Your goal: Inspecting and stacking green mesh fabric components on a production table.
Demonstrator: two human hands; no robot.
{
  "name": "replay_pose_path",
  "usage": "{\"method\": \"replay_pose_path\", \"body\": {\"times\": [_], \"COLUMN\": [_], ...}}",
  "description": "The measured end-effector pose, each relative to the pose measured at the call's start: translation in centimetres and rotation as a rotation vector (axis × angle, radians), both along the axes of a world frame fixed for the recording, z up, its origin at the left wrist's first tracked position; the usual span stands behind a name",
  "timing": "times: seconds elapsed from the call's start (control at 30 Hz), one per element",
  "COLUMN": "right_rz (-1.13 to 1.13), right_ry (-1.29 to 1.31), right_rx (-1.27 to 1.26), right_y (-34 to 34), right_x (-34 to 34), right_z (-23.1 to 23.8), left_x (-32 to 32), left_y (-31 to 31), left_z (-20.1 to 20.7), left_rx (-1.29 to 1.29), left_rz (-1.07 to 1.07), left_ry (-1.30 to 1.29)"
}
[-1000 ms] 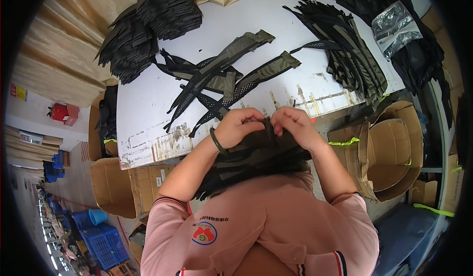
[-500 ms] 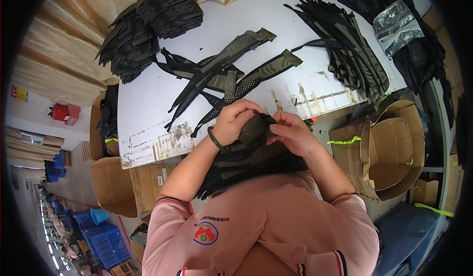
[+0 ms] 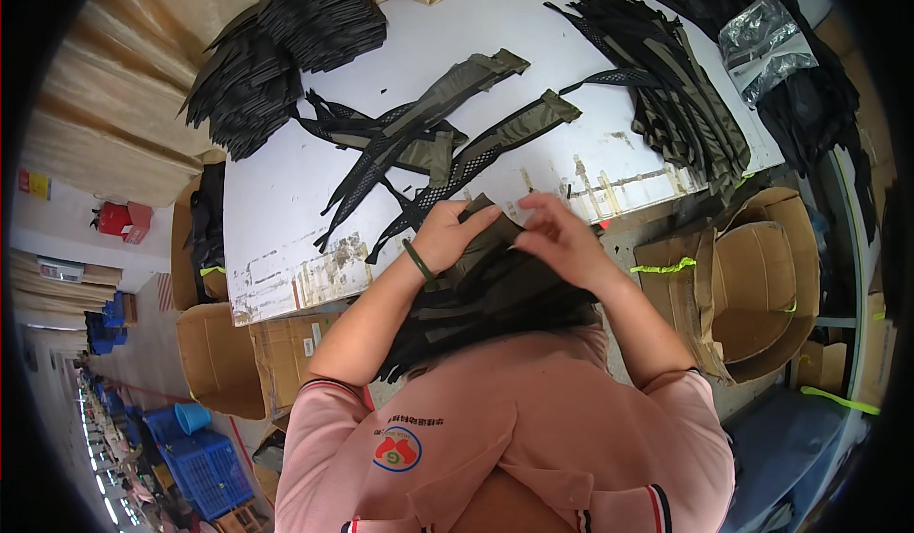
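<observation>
Left hand [image 3: 444, 242] pinches olive fabric piece [image 3: 487, 238] at edge of white worktable [image 3: 428, 29]

A person in a pink shirt [image 3: 533, 419] bends over a length of dark cloth; the left hand, a dark green bangle [image 3: 416, 262] at its wrist, clamps the olive fabric piece with the thumb laid over it; the right hand [image 3: 568, 246] sits just beside, its fingers loosely curled and its thumb and forefinger parted; whether that thumb touches the cloth's edge cannot be told. The olive fabric piece is between the hands, near the worktable's worn, tape-marked front edge and above a bundle of black fabric strips [image 3: 457, 328] across the person's lap.

On the worktable, olive-and-black mesh straps [image 3: 514, 133] lie crossed over one another beyond the hands; a thick pile of similar straps [image 3: 690, 114] lies at the right; stacks of black fabric pieces [image 3: 319, 19] rise at the far left corner; a clear plastic bag [image 3: 766, 48] rests on black fabric [image 3: 809, 124] at the far right.

An open cardboard box [image 3: 762, 286] with a neon-yellow strip [image 3: 664, 267] over its side stands to the right; another cardboard carton [image 3: 221, 366] stands to the left; a gold curtain [image 3: 114, 86] hangs behind; a blue bucket [image 3: 192, 419] and a blue plastic crate [image 3: 205, 466] show at the lower left.
</observation>
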State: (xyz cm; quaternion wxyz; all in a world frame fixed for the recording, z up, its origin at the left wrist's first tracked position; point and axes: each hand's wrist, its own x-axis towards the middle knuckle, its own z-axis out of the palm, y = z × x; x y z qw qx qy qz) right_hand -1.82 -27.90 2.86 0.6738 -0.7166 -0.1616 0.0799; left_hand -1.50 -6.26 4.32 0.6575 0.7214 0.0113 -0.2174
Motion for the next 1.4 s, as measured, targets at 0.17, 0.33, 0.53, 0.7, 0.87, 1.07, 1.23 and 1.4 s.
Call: {"method": "replay_pose_path", "body": {"times": [0.17, 0.33, 0.53, 0.7, 0.87, 1.07, 1.23, 1.4], "right_rz": [0.067, 0.014, 0.099, -0.183, -0.142, -0.093, -0.171, -0.193], "right_ry": [0.422, 0.218, -0.056, 0.091, 0.092, 0.103, -0.063, -0.032], "right_rx": [0.136, 0.131, -0.19, 0.06, -0.631, -0.929, -0.859, -0.499], "right_y": [-1.1, -0.5, 0.1, -6.0, -8.9, -7.8, -7.6, -7.5], "right_x": [1.3, 1.1, 0.6, 1.5, -0.4, -1.2, -0.1, 2.5], "right_z": [0.1, 1.4, 2.8, 2.8, -1.4, 1.2, 1.5, -1.8], "left_x": [-0.3, -0.4, -1.1, -2.5, -3.3, 2.1, 5.8, 4.3], "left_y": [-0.1, -0.1, 0.2, 6.3, 10.0, 9.9, 11.0, 10.4], "left_z": [0.1, 0.4, 0.0, -0.7, -1.0, -6.2, -9.3, -9.6], "left_rx": [-0.063, -0.106, 0.04, 0.162, 0.671, 0.975, 0.973, 0.394], "left_rz": [0.031, 0.095, -0.283, -0.512, -0.761, -0.078, 0.025, -0.142], "left_ry": [-0.021, 0.041, -0.175, -0.206, 0.032, -0.503, -0.402, -0.259]}}
